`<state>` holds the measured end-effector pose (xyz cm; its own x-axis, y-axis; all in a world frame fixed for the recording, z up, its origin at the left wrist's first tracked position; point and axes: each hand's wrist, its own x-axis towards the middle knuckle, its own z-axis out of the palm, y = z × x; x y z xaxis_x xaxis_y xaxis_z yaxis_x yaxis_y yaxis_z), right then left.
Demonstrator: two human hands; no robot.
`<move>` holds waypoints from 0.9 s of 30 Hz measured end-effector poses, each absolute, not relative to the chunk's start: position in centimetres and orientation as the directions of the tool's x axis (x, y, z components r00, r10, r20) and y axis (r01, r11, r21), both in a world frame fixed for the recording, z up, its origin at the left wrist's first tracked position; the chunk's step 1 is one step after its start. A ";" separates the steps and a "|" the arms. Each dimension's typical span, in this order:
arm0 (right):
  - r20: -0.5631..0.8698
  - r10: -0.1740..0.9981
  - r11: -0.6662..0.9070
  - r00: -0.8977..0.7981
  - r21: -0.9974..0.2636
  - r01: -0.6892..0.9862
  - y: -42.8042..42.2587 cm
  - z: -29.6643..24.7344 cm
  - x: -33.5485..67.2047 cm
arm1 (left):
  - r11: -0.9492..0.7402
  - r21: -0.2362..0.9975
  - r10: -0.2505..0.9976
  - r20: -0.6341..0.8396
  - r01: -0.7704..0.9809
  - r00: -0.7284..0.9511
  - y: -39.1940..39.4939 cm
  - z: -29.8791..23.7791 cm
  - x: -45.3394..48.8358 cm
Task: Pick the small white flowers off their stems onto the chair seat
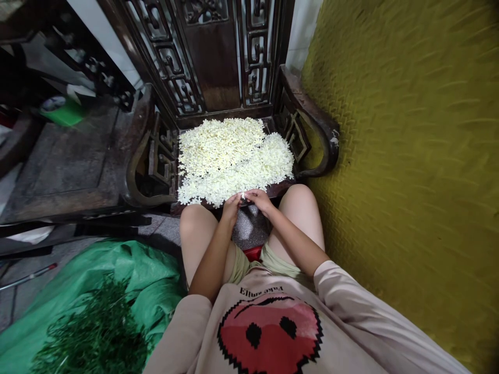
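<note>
Left hand [232, 206] and right hand [260, 200] meet fingertip to fingertip, both pinched on one small white blossom [243, 196] at the front edge of the wooden chair [317, 127], touching the flower heap [234, 156]; a light pinch probably spares the petals.

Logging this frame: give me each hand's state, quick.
Left hand: pinched shut on a small white flower.
Right hand: pinched shut on the same flower.

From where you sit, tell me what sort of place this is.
Probably a room in a home with old-style furniture. A carved dark wooden armchair has its seat heaped with small white blossoms, and a green tarp holding leafy stems lies on the floor nearby.
</note>
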<state>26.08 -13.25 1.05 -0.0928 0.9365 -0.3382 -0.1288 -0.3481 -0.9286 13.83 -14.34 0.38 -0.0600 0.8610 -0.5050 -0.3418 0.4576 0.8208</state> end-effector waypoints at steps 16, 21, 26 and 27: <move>-0.271 0.954 -0.272 -0.129 -0.962 0.007 -13.3 1.3 25.7 | 0.302 0.951 0.933 -0.278 0.075 -0.227 -14.7 0.3 13.8; -0.293 0.949 -0.294 -0.117 -0.956 0.009 -13.5 1.6 25.7 | 0.200 0.960 0.965 -0.159 0.198 -0.209 -14.6 -0.2 13.7; -0.298 0.950 -0.295 -0.093 -0.955 0.044 -13.5 1.3 25.8 | 0.127 0.940 0.985 -0.080 0.318 -0.155 -14.6 -0.4 13.6; -0.295 0.952 -0.291 -0.088 -0.955 0.046 -13.5 1.3 25.8 | 0.126 0.933 0.985 -0.076 0.338 -0.158 -14.6 -0.5 13.6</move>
